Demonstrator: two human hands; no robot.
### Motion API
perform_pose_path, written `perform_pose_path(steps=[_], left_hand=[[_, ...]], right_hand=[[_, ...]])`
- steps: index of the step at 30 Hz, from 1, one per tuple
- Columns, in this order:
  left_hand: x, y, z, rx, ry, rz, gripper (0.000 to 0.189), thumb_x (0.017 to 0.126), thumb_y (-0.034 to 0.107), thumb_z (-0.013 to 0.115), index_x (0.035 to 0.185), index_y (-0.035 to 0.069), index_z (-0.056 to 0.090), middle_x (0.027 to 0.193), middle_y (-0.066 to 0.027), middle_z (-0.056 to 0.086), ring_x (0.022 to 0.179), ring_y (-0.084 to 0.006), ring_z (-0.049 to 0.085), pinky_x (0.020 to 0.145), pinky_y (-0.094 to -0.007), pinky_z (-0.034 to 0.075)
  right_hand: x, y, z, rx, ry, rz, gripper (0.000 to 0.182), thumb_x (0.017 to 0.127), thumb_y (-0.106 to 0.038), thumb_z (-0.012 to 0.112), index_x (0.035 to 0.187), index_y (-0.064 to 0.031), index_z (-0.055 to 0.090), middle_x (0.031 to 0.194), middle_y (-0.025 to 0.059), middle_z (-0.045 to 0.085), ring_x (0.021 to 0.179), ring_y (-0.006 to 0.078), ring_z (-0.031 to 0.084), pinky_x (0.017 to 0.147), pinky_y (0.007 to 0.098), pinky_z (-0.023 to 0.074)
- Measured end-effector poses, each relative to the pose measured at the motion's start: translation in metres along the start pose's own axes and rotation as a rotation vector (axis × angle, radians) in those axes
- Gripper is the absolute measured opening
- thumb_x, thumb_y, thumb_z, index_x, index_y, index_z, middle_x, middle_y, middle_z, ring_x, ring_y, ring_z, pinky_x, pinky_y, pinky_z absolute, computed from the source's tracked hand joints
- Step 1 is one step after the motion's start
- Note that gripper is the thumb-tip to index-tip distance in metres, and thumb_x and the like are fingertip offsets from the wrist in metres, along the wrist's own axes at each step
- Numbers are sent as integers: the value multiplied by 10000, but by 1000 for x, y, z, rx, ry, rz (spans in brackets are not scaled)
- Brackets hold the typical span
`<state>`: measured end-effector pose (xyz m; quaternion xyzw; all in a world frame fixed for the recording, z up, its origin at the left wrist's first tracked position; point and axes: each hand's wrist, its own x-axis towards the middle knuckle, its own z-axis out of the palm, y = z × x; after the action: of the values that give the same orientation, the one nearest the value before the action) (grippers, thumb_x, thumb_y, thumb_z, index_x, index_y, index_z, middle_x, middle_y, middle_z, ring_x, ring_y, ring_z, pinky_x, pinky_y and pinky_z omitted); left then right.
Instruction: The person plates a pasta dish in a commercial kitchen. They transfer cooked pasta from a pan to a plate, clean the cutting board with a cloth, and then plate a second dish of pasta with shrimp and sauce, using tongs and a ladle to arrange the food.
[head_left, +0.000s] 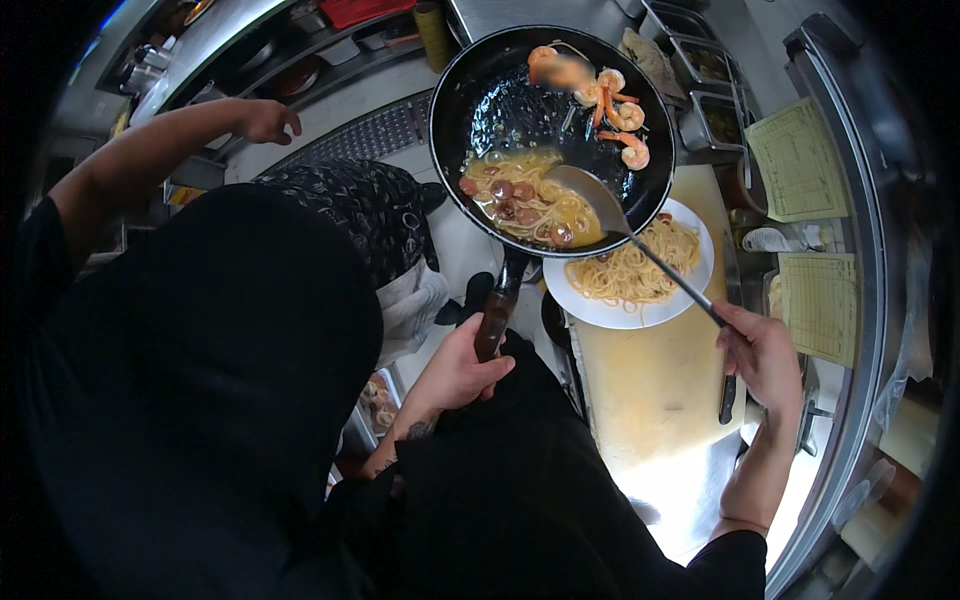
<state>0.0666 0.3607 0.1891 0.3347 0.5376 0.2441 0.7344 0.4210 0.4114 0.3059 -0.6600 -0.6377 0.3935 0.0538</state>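
Observation:
My left hand (466, 366) grips the wooden handle of a black frying pan (517, 127), which is held up over the edge of a white plate (632, 316). The pan holds several shrimp (622, 116) on its far right side and spaghetti (536, 199) with sausage slices and sauce on its near side. My right hand (757, 349) holds the handle of a metal serving spoon (592, 193), whose bowl rests against the spaghetti in the pan. More spaghetti (637, 270) is heaped on the plate, partly hidden by the pan. The plate stands on a cutting board (660, 375).
A co-worker (202, 360) in black stands close at the left, an arm stretched toward the shelves. A knife (727, 397) lies at the board's right edge. Metal food containers (709, 120), a folded cloth (651, 64) and a bottle (769, 240) are farther off. Paper slips (799, 161) hang at the right.

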Motion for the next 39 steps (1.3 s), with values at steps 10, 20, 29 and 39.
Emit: perform_pose_path(steps=[10, 20, 29, 39], left_hand=[[20, -8, 34, 25, 50, 78, 363, 855, 79, 641, 1145, -33, 452, 612, -27, 539, 462, -107, 541, 413, -272, 435], [50, -1, 43, 25, 22, 184, 292, 856, 35, 614, 1099, -34, 469, 671, -23, 526, 446, -105, 516, 399, -270, 430], [70, 19, 72, -16, 12, 255, 266, 853, 24, 611, 1061, -33, 455, 710, -39, 558, 440, -99, 506, 396, -271, 437], [78, 18, 76, 72, 11, 236, 224, 847, 30, 623, 999, -10, 464, 623, -14, 520, 419, -91, 493, 377, -259, 427]], right_hand=[[18, -24, 86, 657, -186, 64, 336, 928, 18, 492, 1257, 36, 556, 715, 48, 607, 492, 100, 563, 444, 229, 459], [17, -37, 118, 1014, -69, 1, 309, 959, -38, 497, 1249, 59, 539, 720, 61, 613, 493, 96, 545, 442, 225, 436], [11, -34, 66, 951, 132, -32, 299, 942, -27, 513, 1220, 81, 541, 713, 62, 622, 472, 103, 550, 424, 230, 417], [-6, -33, 52, 1008, 246, -40, 278, 923, -8, 511, 1171, 110, 554, 722, 75, 617, 478, 110, 563, 420, 236, 421]])
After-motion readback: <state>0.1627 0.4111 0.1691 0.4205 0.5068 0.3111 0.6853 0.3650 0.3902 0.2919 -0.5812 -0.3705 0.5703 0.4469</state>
